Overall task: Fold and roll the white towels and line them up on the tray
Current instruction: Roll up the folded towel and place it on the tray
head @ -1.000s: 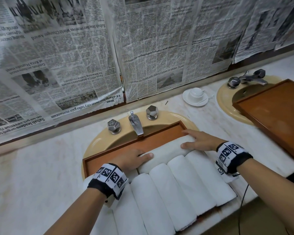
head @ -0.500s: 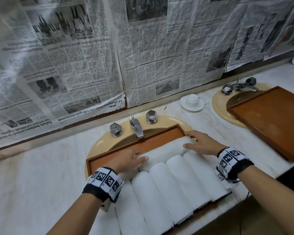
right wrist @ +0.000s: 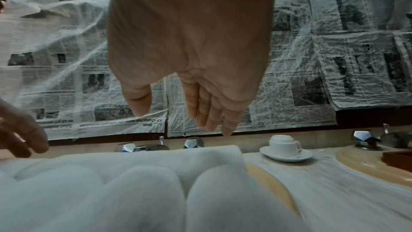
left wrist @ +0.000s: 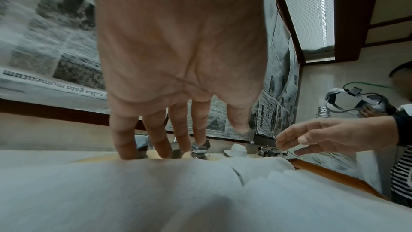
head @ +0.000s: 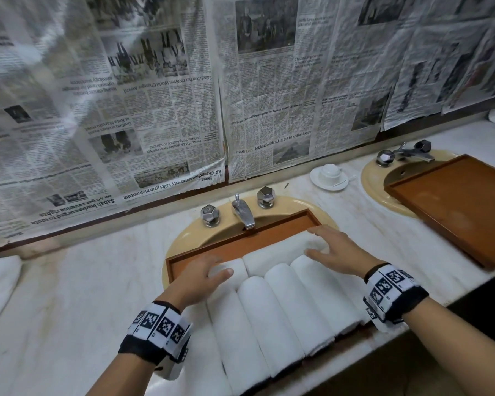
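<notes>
The pale marble counter (head: 69,295) carries everything here, with your brown wooden tray (head: 183,265) sitting over the cream oval basin (head: 183,235) under the chrome tap (head: 242,214). On that tray lie the rolled white towels (head: 269,318): a row running toward you, side by side and touching, and one crosswise roll (head: 277,250) laid along their far ends. A second brown wooden tray (head: 457,207) sits well apart over the other basin, near a white cup on its saucer (head: 329,175). Your left hand (head: 200,278) reaches over the left end of the crosswise roll, fingers straight and slightly spread, fingertips at or just above the cloth; your right hand (head: 332,250) hovers over its right end, fingers extended and loosely parted, holding nothing. I judge the main risk to be that crosswise roll: press unevenly and it may loosen or skew. The near ends of the row seem to overhang the counter edge, so a nudge toward you could tip them off.
</notes>
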The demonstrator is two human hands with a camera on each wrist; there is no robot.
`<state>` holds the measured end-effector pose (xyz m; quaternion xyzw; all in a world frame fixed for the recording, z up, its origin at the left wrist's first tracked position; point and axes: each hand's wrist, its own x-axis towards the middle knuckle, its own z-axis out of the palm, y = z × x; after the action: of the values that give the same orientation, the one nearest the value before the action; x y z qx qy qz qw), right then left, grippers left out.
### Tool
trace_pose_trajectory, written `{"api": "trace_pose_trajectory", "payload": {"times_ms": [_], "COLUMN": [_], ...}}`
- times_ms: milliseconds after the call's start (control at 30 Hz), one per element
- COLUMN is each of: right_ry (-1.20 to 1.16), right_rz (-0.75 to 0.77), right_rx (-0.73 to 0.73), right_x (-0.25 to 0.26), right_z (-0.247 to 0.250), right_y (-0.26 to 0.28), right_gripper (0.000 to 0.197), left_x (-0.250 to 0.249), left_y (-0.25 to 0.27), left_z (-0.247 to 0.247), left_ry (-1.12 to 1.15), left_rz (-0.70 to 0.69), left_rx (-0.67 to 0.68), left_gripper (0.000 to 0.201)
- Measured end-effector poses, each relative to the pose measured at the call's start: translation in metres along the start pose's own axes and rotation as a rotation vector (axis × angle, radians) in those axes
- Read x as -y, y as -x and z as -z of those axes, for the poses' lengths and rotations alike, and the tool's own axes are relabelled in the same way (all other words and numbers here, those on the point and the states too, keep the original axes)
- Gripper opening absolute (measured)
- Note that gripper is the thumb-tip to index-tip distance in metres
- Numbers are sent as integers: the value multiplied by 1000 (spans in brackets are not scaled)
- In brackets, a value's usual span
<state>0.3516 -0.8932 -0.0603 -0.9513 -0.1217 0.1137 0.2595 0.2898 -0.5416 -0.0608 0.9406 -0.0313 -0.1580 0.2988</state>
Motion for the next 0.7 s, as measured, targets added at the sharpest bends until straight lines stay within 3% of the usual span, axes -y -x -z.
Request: {"api": "trace_pose_trajectory", "payload": {"times_ms": [333, 700], "right_ry": [118, 122], "right_rz": [101, 297], "right_rx": [64, 157], "right_x": [128, 299], "right_z": [-73, -186], "right_y": [51, 70], "right_gripper": [69, 70], "left_x": [77, 208], "left_y": [102, 232], "left_z": [26, 52], "left_ry": [70, 53], "left_rz": [6, 196], "left_rx": [-98, -120], "left_gripper": [53, 65]}}
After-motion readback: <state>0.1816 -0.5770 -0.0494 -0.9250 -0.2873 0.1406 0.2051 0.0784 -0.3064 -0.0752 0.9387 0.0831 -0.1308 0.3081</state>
